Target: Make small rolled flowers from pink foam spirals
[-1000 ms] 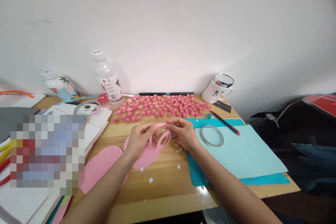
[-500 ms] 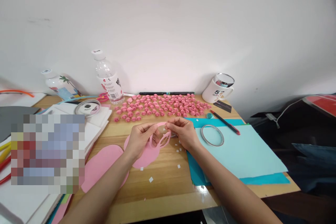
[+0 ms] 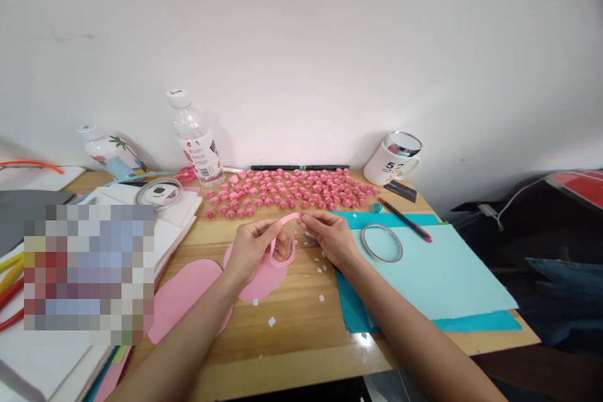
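Note:
A narrow pink paper strip (image 3: 289, 218), curled at its lower end, is stretched between my two hands above the table. My left hand (image 3: 254, 246) pinches one part of it between thumb and fingers. The right-hand part is pinched by my right hand (image 3: 328, 237). Under and beside my left hand lies a pink paper piece with rounded edges (image 3: 264, 281), and a larger one (image 3: 191, 295) lies further left, partly behind my left forearm. Many rolled pink paper roses (image 3: 292, 188) are spread across the table beyond my hands.
Blue paper sheets (image 3: 443, 276) with a tape roll (image 3: 382, 243) lie on the right, near a red-black pen (image 3: 406, 220). A mug (image 3: 390, 162) and a bottle (image 3: 198, 147) stand by the wall. Small white squares (image 3: 272, 321) dot the wooden table (image 3: 292, 358). Stacked papers (image 3: 172, 235) fill the left.
The strip's looped, curled end near my right hand has come out straighter and now hangs as one wide curve between my hands. Both hands keep their pinch, with little movement.

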Tool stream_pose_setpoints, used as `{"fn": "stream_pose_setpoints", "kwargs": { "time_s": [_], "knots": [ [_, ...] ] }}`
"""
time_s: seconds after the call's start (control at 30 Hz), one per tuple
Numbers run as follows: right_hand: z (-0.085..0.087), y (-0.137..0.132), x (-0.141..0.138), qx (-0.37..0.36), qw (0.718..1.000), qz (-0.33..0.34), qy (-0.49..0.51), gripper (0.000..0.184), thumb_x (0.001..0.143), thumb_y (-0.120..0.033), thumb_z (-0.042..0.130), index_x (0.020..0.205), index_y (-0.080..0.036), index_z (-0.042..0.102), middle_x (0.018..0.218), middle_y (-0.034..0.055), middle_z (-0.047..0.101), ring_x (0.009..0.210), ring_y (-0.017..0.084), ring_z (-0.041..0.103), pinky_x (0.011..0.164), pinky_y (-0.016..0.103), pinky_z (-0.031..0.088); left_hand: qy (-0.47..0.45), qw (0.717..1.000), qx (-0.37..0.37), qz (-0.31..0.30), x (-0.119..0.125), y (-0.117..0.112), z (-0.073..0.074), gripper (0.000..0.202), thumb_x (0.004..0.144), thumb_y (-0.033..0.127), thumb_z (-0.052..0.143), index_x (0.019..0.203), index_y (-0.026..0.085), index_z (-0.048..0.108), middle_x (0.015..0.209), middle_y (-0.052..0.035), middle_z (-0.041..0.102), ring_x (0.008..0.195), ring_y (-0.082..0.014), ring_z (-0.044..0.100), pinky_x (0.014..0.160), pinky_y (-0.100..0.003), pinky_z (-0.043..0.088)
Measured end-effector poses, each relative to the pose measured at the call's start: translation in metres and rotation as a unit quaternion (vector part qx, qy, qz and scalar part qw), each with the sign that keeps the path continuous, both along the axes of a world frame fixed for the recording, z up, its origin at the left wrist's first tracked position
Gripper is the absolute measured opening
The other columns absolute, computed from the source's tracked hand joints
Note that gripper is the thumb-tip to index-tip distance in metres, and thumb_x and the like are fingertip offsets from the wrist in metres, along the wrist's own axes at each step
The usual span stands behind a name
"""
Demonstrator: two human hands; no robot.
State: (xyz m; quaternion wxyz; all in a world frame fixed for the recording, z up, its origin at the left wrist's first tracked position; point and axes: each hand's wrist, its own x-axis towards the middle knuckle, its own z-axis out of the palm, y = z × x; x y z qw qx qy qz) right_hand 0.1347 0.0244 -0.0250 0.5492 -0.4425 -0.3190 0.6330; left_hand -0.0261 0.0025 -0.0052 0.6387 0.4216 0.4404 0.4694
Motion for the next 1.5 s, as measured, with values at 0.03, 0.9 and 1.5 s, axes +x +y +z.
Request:
{"fn": "stream_pose_setpoints", "kwargs": {
  "time_s": [0.03,0.9,1.5],
  "knots": [
    [-0.0006,0.0002,0.0002,-0.001,1.0,0.001,0.002,0.019,0.052,-0.027,0.079,0.066,-0.018,0.07,0.069,0.0004,0.07,0.066,0.013,0.064,0.074,0.028,0.05,-0.004,1.0,0.001,-0.001,0.0,0.0001,-0.0002,0.025,0.075,0.033,0.061,0.059,0.013,0.06,0.048,0.001,0.058,0.04,-0.0089,0.051,0.044,-0.02,0.04],
    [-0.0014,0.0016,0.0021,0.003,1.0,-0.008,0.028,0.019,0.052,-0.024,0.08,0.065,-0.017,0.068,0.064,-0.0023,0.067,0.06,0.008,0.062,0.065,0.019,0.05,0.001,1.0,0.011,-0.008,0.001,0.0012,0.0016,0.026,0.075,0.029,0.06,0.056,0.012,0.058,0.045,0.0001,0.057,0.041,-0.0096,0.051,0.047,-0.021,0.04],
    [0.0043,0.001,0.0035,-0.008,0.999,0.003,0.049,0.027,0.052,-0.022,0.081,0.075,-0.017,0.067,0.076,0.0022,0.071,0.069,0.011,0.066,0.069,0.02,0.052,0.023,1.0,0.018,0.003,-0.0001,0.0017,-0.0016,0.026,0.076,0.029,0.059,0.056,0.013,0.058,0.047,0.0004,0.058,0.042,-0.0087,0.051,0.048,-0.02,0.041]
  ]
}}
